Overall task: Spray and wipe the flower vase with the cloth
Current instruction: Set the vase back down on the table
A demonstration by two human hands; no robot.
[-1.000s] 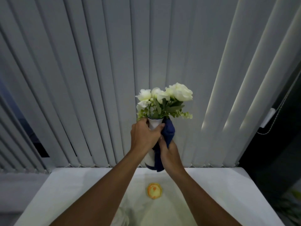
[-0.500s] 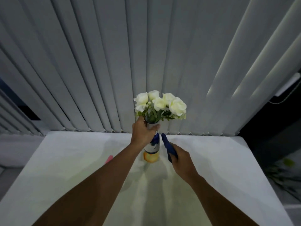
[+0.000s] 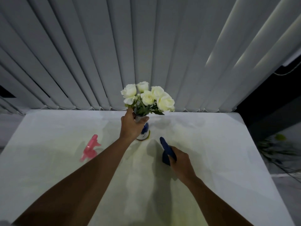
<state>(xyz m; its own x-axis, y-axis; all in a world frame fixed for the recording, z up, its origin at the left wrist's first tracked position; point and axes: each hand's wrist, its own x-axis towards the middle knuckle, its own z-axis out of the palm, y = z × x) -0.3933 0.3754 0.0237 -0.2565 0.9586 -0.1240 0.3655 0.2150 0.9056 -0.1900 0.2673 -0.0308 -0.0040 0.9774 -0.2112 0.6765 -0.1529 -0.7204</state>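
Note:
A white vase with blue markings (image 3: 145, 131) stands upright on the white table (image 3: 211, 152), on a yellow coaster. White roses (image 3: 149, 97) fill its mouth. My left hand (image 3: 131, 126) is wrapped around the vase's neck. My right hand (image 3: 180, 160) is off to the right of the vase, closed on a dark blue cloth (image 3: 166, 150) that sticks up from the fist. The cloth does not touch the vase. A pink spray bottle (image 3: 90, 149) stands on the table to the left of my left forearm, its body partly hidden.
Grey vertical blinds (image 3: 114, 54) hang behind the table's far edge. A dark gap and some green plant leaves (image 3: 280, 144) lie beyond the table's right edge.
The vase has come down from mid-air onto the table. My right hand has pulled the cloth away from the vase and moved right and toward me. The spray bottle has come into view.

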